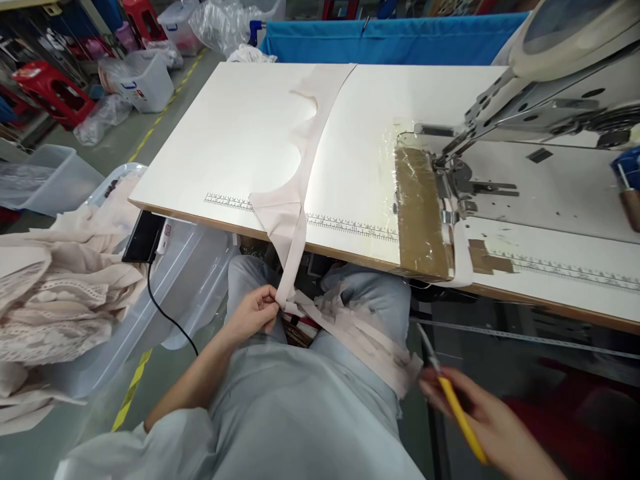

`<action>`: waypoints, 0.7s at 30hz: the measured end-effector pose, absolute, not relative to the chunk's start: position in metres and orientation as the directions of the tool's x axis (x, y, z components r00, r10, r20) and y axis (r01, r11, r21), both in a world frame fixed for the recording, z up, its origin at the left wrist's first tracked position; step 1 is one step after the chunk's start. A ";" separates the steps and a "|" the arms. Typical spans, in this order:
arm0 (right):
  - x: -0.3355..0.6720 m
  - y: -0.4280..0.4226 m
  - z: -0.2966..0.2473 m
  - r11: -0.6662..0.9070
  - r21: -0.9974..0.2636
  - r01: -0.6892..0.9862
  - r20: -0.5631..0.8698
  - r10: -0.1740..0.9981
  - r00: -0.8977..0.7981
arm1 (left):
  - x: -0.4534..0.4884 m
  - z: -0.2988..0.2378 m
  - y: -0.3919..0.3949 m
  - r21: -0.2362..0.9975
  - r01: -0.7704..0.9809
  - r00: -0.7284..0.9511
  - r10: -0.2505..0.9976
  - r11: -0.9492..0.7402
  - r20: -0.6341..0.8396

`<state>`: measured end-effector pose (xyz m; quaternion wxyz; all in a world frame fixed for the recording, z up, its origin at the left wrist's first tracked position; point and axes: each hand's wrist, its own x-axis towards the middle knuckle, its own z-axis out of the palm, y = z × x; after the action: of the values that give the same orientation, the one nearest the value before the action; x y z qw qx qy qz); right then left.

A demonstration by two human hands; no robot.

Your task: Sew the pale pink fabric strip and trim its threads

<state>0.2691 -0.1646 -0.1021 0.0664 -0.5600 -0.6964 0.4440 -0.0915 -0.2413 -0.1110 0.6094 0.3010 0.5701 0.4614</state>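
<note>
The beige fabric strip hangs off the near edge of the sewing table, and I have its lower end pinched between thumb and fingers of my left hand, just over my left thigh. Above that hand the strip widens into a cut garment piece lying flat on the tabletop, across the printed ruler. To the right of the hand, more of the same beige pieces trail loosely over my lap.

My right hand is low and blurred, fingers curled around a yellow-handled tool whose tip points up and left towards the trailing pieces; I judge it to be a thread snip, though the blur hides the blades.

To do this well, I would keep the strip taut with the pinch, so any cut lands cleanly at the join and not in the cloth.

Far right of both hands stands the sewing machine, its presser foot over a taped patch. To the left of my left hand sits a clear bin beside a pile of lace garments.
</note>
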 end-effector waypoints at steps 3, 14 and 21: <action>0.214 -0.157 -0.103 0.051 -0.800 0.598 -0.480 0.545 -0.688 | -0.081 -0.108 -0.246 0.880 -0.277 -0.041 0.911 0.385 -0.411; 0.130 -0.117 -0.091 0.446 -0.789 0.422 -0.382 0.181 -0.906 | -0.078 -0.103 -0.255 0.809 -0.347 -0.059 0.850 0.474 -0.524; 0.117 -0.119 -0.083 0.619 -0.629 0.470 -0.386 0.277 -0.880 | -0.080 -0.102 -0.255 0.816 -0.325 -0.042 0.854 0.478 -0.518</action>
<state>0.1174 -0.1187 -0.0834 -0.1263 -0.2097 -0.8907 0.3830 -0.0798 -0.2549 -0.1019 0.6507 0.2353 0.5619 0.4532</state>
